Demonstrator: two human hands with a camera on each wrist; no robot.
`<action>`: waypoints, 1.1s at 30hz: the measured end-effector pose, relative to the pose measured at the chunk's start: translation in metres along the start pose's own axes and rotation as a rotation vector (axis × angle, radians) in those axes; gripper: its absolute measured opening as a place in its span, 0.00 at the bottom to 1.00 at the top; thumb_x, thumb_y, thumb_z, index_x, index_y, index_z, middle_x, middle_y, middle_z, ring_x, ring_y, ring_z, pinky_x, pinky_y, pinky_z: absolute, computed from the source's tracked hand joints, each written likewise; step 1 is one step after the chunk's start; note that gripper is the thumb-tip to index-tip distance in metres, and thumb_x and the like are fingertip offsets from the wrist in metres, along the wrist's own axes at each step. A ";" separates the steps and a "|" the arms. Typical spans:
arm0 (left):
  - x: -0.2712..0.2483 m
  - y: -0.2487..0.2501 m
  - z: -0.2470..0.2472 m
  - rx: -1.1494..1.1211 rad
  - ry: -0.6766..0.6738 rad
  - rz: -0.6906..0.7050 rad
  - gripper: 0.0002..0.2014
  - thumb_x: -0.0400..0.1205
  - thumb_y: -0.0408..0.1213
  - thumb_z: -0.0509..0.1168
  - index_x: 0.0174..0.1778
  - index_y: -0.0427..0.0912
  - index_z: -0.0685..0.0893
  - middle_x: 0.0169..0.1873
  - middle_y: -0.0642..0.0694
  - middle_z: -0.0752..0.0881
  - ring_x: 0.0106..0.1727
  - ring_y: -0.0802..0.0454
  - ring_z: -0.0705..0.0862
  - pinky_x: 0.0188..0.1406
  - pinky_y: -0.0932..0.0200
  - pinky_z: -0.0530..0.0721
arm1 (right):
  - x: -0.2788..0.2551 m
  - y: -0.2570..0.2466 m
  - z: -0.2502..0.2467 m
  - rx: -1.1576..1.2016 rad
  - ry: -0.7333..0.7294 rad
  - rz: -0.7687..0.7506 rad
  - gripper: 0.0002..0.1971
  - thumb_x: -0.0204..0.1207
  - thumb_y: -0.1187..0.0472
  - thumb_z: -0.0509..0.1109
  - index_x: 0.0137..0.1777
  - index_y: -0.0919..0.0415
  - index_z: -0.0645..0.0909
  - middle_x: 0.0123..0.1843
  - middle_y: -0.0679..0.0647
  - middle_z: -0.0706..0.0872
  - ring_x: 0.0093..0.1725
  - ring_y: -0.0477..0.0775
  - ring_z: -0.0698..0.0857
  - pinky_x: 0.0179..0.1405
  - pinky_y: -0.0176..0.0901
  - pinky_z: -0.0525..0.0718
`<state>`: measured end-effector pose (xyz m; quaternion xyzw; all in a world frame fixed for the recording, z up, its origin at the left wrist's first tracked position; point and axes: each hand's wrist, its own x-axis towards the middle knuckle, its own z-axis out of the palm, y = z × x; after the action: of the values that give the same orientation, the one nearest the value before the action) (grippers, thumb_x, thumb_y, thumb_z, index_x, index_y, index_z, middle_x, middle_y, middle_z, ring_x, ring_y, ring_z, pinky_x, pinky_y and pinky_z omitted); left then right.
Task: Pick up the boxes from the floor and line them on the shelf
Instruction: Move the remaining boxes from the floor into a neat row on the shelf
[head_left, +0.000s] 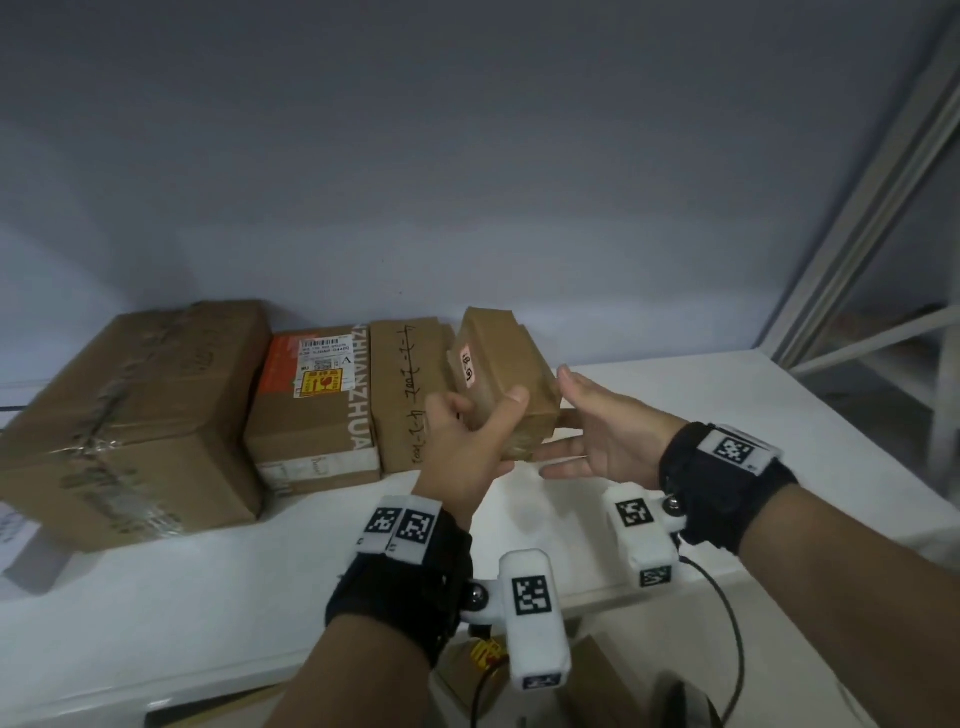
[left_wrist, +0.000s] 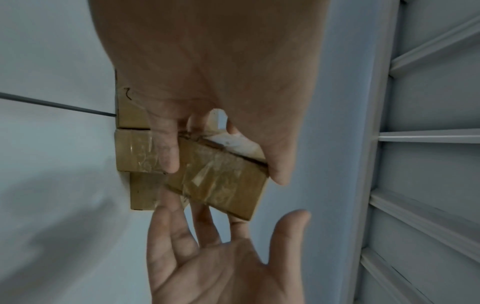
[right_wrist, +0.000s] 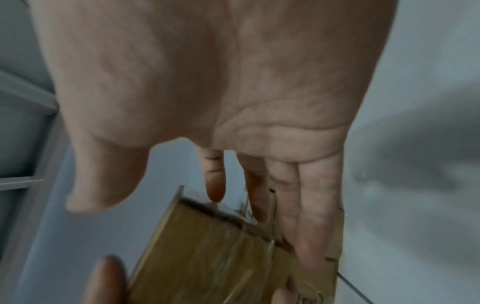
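A small taped cardboard box hangs tilted just above the white shelf, at the right end of a row of boxes. My left hand grips it, thumb over its near top edge and fingers on its left side. In the left wrist view the small box sits between the thumb and fingers of my left hand. My right hand is open, with straight fingers lying along the box's right underside. The right wrist view shows those fingers against the small box.
Three boxes stand side by side against the wall: a large one, one with an orange label and a handwritten one. Bare shelf lies to the right. A metal shelf frame rises at far right. Another box lies below.
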<state>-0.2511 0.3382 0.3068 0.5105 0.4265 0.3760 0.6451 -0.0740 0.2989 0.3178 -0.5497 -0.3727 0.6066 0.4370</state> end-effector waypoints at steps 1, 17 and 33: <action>-0.002 0.000 0.001 0.036 0.011 0.025 0.31 0.65 0.64 0.76 0.50 0.53 0.69 0.60 0.43 0.82 0.54 0.47 0.90 0.50 0.41 0.91 | -0.007 -0.002 0.004 -0.001 -0.014 0.011 0.29 0.73 0.37 0.69 0.68 0.55 0.75 0.63 0.61 0.84 0.63 0.68 0.86 0.60 0.61 0.86; -0.008 0.014 0.000 0.174 -0.019 0.042 0.05 0.86 0.39 0.61 0.52 0.41 0.78 0.41 0.55 0.80 0.44 0.50 0.80 0.41 0.55 0.80 | 0.009 -0.020 -0.057 -0.079 0.760 -0.170 0.25 0.76 0.49 0.69 0.61 0.72 0.78 0.42 0.66 0.88 0.27 0.59 0.82 0.29 0.43 0.86; 0.021 -0.009 0.005 0.232 0.036 -0.075 0.10 0.85 0.39 0.62 0.56 0.37 0.79 0.47 0.44 0.82 0.47 0.46 0.81 0.54 0.45 0.84 | 0.146 0.032 -0.107 -0.458 0.644 0.085 0.15 0.71 0.52 0.70 0.44 0.66 0.86 0.46 0.64 0.91 0.48 0.66 0.90 0.56 0.64 0.87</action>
<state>-0.2382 0.3539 0.2951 0.5584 0.4974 0.3087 0.5878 0.0264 0.4223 0.2250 -0.8100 -0.3193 0.3219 0.3718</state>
